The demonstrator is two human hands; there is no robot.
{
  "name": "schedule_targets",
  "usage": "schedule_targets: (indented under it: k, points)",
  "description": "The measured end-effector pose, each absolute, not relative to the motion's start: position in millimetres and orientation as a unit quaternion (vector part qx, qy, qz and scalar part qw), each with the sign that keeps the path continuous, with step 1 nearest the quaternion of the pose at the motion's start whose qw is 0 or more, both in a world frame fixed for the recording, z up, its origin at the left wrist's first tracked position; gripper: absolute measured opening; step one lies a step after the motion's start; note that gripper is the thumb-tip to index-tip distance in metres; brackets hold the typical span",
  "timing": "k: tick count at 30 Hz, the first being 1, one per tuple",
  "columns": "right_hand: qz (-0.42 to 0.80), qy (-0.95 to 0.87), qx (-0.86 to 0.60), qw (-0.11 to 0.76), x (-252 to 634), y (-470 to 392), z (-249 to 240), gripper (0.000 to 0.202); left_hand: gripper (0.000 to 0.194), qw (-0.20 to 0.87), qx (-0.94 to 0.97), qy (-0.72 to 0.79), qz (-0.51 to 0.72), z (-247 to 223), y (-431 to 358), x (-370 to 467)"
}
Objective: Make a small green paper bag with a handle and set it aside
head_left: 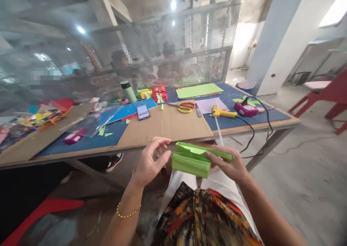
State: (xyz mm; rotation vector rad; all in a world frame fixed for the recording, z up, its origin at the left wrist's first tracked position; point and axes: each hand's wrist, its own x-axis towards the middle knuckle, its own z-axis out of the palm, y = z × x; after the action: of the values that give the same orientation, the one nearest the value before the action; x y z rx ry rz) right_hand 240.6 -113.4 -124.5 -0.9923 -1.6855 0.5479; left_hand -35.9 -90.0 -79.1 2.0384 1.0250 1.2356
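Observation:
A bright green folded box (191, 164), which looks like paper or felt, hangs over my lap just off the table's front edge. My right hand (227, 163) grips its right end, thumb at the inner side and fingers behind the flap. Close to the box's left end is my left hand (153, 159), thumb and fingers spread with a gap between them. Its thumb tip comes near the box edge; whether it touches I cannot tell. Past the box, a sheet of cardboard (151, 130) carries scissors (185, 107) with red and yellow handles.
A yellow glue gun (223, 111) lies right of the cardboard, its black cable trailing off the table. Behind are green sheets (200, 90), a green bottle (128, 91) and a small red bag (159, 93). A phone (143, 112) lies left. A red chair (330, 90) stands right.

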Motion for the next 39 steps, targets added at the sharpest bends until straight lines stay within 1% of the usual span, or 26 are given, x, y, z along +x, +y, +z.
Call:
schedule_targets:
  k: [2, 4, 6, 8, 11, 14, 19, 23, 26, 29, 32, 35, 39]
  points:
    - [0.204, -0.725, -0.415, 0.51, 239.1, -113.6, -125.0, 0.044, 0.025, 0.141, 0.842, 0.325, 0.407, -70.9, -99.6, -29.5]
    - [0.177, -0.748, -0.408, 0.493, 237.3, -115.6, -123.1, 0.039, 0.032, 0.026, 0.892, 0.289, 0.347, -65.6, -108.3, -17.8]
    - [0.158, -0.762, -0.398, 0.486, 236.1, -118.2, -120.3, 0.033, 0.034, -0.059, 0.905, 0.284, 0.31, -64.0, -113.5, -4.7]
    - [0.145, -0.771, -0.384, 0.487, 236.4, -120.3, -117.7, 0.029, 0.027, -0.111, 0.906, 0.284, 0.293, -64.9, -114.6, 6.8]
    - [0.128, -0.778, -0.363, 0.497, 239.2, -121.6, -116.2, 0.029, 0.018, -0.168, 0.908, 0.272, 0.27, -67.5, -111.7, 19.4]
    - [0.109, -0.782, -0.356, 0.5, 243.3, -121.2, -117.7, 0.034, 0.018, -0.214, 0.904, 0.267, 0.255, -69.6, -109.6, 27.1]
    - [0.11, -0.79, -0.356, 0.487, 246.0, -120.3, -121.5, 0.036, 0.018, -0.229, 0.9, 0.272, 0.252, -72.3, -109.9, 33.0]
    - [0.119, -0.793, -0.36, 0.477, 245.4, -117.8, -120.7, 0.038, 0.014, -0.24, 0.897, 0.276, 0.247, -74.1, -105.9, 34.6]
    - [0.123, -0.799, -0.368, 0.46, 245.9, -115.4, -115.8, 0.036, 0.011, -0.248, 0.898, 0.273, 0.238, -73.1, -101.2, 35.1]
    - [0.125, -0.799, -0.376, 0.453, 246.6, -113.0, -108.9, 0.032, 0.011, -0.253, 0.899, 0.274, 0.231, -70.4, -96.2, 35.1]
    - [0.134, -0.797, -0.39, 0.441, 246.8, -109.9, -104.3, 0.03, 0.016, -0.226, 0.907, 0.271, 0.23, -68.6, -89.7, 35.0]
    - [0.159, -0.787, -0.397, 0.445, 245.9, -107.9, -103.2, 0.029, 0.022, -0.164, 0.92, 0.261, 0.243, -68.4, -84.0, 35.0]
    - [0.156, -0.785, -0.383, 0.461, 245.8, -108.2, -104.1, 0.03, 0.02, -0.084, 0.934, 0.264, 0.224, -66.9, -79.8, 34.5]
